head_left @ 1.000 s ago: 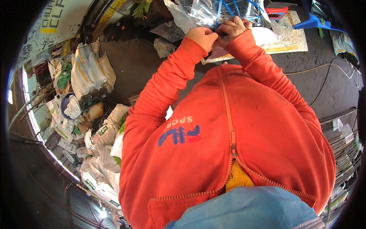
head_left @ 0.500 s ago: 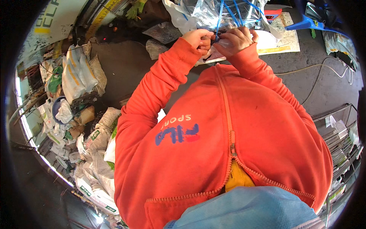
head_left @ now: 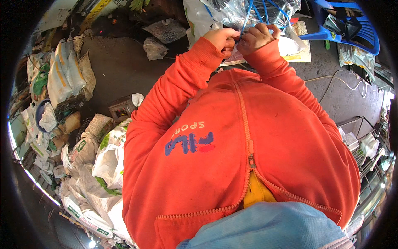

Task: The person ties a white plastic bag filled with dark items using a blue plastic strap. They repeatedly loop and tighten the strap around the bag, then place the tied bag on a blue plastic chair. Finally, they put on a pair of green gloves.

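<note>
At the top of the view lies a bundle wrapped in clear plastic (head_left: 226, 11), with several blue straps (head_left: 266, 13) running over it. One strap comes down between my two hands, which are close together at the bundle's near side. My left hand (head_left: 223, 41) is closed, its fingers curled in at the strap's lower end. Beside it, my right hand (head_left: 257, 39) pinches at the same spot, knuckles up and one finger bent outward. The fingers hide the exact grip and any knot. White plastic (head_left: 290, 45) spreads beneath the bundle on the right.
A blue plastic chair (head_left: 365, 31) stands at the upper right, near a cable (head_left: 352, 86) on the dark floor. Filled clear bags (head_left: 166, 31) lie left of the bundle. White sacks (head_left: 93, 182) pile up at the left, and a wire rack (head_left: 360, 145) stands at the right.
The surroundings have shifted left in the view, showing more of the blue chair. Both hands remain together at the strap, with small changes in finger position.
</note>
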`<state>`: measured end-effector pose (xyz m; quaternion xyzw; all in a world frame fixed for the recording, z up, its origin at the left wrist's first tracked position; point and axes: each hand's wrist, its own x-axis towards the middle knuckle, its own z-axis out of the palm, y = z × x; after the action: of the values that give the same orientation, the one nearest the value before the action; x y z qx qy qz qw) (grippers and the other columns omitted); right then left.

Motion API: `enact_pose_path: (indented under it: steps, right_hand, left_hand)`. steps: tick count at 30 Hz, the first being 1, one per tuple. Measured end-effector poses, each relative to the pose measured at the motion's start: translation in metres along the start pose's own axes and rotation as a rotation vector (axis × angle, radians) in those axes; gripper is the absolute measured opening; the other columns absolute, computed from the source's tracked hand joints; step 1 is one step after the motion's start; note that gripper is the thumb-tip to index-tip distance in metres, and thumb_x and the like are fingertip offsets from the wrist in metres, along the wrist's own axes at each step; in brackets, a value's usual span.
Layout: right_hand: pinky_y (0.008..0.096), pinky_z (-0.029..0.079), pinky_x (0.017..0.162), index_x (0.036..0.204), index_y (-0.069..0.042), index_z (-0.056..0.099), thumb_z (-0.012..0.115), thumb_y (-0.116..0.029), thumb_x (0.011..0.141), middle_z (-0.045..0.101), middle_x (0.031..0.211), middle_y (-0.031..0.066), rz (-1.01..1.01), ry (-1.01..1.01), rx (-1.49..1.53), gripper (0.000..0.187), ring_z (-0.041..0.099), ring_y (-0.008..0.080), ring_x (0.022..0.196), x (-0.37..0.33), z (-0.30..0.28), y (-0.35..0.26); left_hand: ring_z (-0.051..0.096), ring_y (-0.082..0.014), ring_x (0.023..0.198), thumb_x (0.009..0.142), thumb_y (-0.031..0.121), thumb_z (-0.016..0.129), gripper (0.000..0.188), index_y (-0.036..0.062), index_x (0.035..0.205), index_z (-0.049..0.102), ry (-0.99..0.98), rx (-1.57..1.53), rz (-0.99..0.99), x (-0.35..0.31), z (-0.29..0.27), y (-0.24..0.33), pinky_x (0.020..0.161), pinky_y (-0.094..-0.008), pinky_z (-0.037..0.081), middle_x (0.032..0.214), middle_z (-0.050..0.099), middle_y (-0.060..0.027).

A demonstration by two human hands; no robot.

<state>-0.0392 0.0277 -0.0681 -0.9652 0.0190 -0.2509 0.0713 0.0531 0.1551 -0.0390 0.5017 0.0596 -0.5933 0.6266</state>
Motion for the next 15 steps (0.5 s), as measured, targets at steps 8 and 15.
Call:
enact_pose_path:
  steps: [8,15]
  right_hand:
    - [0.0383,0.031,0.075,0.055,-0.013,0.053,0.063,-0.018,0.05,0.054,0.064,-0.0043,0.051,-0.028,0.125,0.012,0.051,0.0167,0.074,0.005,0.002,0.004]
    - [0.0361,0.031,0.074,0.053,-0.012,0.051,0.063,-0.021,0.052,0.053,0.062,-0.0032,0.142,-0.157,0.275,0.015,0.049,0.0193,0.074,0.0,-0.005,-0.011]
  left_hand:
    - [0.035,-0.0076,0.042,0.08,0.021,0.053,0.02,0.0061,0.067,0.054,-0.012,0.246,0.186,-0.011,-0.008,-0.005,0.04,-0.0223,0.028,0.051,0.043,0.0016]
    - [0.052,-0.0107,0.071,0.079,0.014,0.058,0.024,0.0064,0.101,0.059,0.585,0.476,0.914,0.003,-0.052,-0.033,0.064,-0.0239,0.044,0.081,0.055,-0.0049]
